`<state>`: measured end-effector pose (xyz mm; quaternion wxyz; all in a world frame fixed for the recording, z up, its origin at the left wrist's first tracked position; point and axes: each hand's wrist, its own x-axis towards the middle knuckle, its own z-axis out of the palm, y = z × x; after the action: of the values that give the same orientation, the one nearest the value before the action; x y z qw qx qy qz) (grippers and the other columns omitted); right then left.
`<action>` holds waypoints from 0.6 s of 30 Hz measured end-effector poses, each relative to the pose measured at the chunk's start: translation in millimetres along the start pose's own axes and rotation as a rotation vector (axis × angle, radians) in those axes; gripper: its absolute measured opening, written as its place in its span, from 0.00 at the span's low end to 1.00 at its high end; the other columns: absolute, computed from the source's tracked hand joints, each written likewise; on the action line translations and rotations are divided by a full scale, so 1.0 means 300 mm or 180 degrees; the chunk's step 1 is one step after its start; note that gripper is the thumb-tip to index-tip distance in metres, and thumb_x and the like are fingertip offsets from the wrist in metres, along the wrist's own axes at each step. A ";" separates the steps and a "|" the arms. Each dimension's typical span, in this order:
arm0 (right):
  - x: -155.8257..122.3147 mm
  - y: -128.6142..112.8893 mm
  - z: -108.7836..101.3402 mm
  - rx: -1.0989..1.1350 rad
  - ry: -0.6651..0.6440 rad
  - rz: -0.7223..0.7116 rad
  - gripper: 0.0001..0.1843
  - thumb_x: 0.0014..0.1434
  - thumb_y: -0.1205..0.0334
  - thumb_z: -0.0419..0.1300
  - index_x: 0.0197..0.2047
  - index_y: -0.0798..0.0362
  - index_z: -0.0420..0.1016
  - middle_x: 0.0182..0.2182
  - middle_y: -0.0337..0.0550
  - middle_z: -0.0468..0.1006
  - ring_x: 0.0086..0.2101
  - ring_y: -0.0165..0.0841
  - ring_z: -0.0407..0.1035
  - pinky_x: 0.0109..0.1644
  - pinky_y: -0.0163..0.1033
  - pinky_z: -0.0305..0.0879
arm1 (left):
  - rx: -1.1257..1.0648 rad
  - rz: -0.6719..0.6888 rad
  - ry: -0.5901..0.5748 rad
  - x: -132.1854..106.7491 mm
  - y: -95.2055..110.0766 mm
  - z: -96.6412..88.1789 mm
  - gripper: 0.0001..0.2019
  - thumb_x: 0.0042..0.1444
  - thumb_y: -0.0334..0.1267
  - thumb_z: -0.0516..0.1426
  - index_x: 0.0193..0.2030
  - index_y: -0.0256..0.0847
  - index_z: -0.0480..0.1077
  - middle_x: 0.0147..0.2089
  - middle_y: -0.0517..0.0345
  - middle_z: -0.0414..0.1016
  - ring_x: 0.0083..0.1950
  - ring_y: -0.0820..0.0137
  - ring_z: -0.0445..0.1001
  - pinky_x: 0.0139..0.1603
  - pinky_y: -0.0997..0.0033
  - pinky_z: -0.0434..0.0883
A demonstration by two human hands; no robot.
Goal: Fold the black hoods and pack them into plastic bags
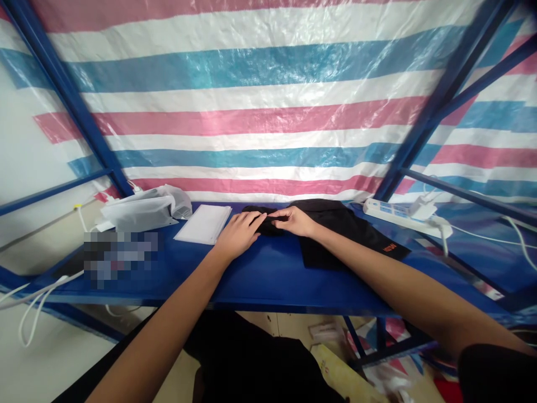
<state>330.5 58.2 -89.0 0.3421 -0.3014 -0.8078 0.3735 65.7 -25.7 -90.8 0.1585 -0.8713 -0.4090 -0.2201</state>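
A small black bundle (271, 227), apparently soft cloth, lies near the back of the blue desktop. From its left, my left hand (240, 232) grips it, fingers reaching over the top and the thumb low at the front. On the other side, my right hand (297, 221) pinches its upper edge between thumb and fingers. The fingertips of both hands nearly meet over it. Just right of the bundle, a flat black cloth (325, 224) with small orange lettering is spread out, partly beneath my right forearm. A flat white packet (203, 224) rests beside my left hand.
A whitish plastic bag (145, 208) stands at the back left, near white cables. At the right, a white power strip (405, 218) holds a plugged-in charger. Blue metal posts frame the desktop (260, 280), and a striped plastic sheet (260, 112) hangs behind. One left-hand patch is pixelated.
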 end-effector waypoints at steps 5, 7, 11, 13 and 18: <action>-0.003 0.004 -0.012 0.0602 -0.0046 0.0234 0.28 0.57 0.47 0.76 0.57 0.53 0.89 0.43 0.47 0.90 0.35 0.36 0.80 0.43 0.42 0.77 | -0.0160 0.0159 0.0062 -0.001 -0.012 -0.020 0.32 0.72 0.35 0.60 0.81 0.46 0.59 0.77 0.41 0.67 0.76 0.47 0.67 0.74 0.41 0.67; -0.005 0.003 -0.015 0.0709 0.0048 0.0304 0.28 0.56 0.48 0.77 0.57 0.52 0.90 0.46 0.47 0.91 0.38 0.39 0.82 0.47 0.44 0.79 | -0.0276 0.0309 0.0167 -0.003 -0.007 -0.042 0.29 0.71 0.34 0.61 0.77 0.45 0.63 0.80 0.40 0.62 0.80 0.47 0.61 0.78 0.39 0.64; -0.004 0.009 -0.014 0.0711 0.0158 0.0336 0.26 0.56 0.50 0.78 0.57 0.48 0.90 0.49 0.46 0.91 0.42 0.40 0.84 0.54 0.47 0.80 | -0.0448 0.0481 0.0224 0.004 0.008 -0.072 0.15 0.68 0.33 0.64 0.60 0.42 0.75 0.78 0.39 0.64 0.83 0.46 0.57 0.81 0.34 0.60; 0.000 0.013 -0.008 0.0672 0.0196 0.0290 0.26 0.57 0.50 0.77 0.58 0.48 0.89 0.50 0.45 0.90 0.43 0.41 0.85 0.55 0.48 0.80 | -0.0434 0.0550 0.0149 0.014 0.011 -0.071 0.10 0.68 0.32 0.64 0.54 0.42 0.77 0.79 0.41 0.64 0.83 0.45 0.55 0.82 0.31 0.57; 0.008 -0.005 0.017 0.0103 0.0402 -0.0109 0.20 0.62 0.53 0.73 0.56 0.49 0.90 0.49 0.45 0.90 0.43 0.43 0.85 0.54 0.49 0.80 | -0.0444 0.0478 0.0021 0.033 0.006 -0.042 0.10 0.68 0.27 0.58 0.44 0.43 0.81 0.82 0.52 0.61 0.85 0.47 0.53 0.85 0.31 0.50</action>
<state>324.8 57.3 -89.4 0.4036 -0.3050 -0.7835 0.3610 69.5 -26.2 -75.1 0.1149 -0.9076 -0.3258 -0.2385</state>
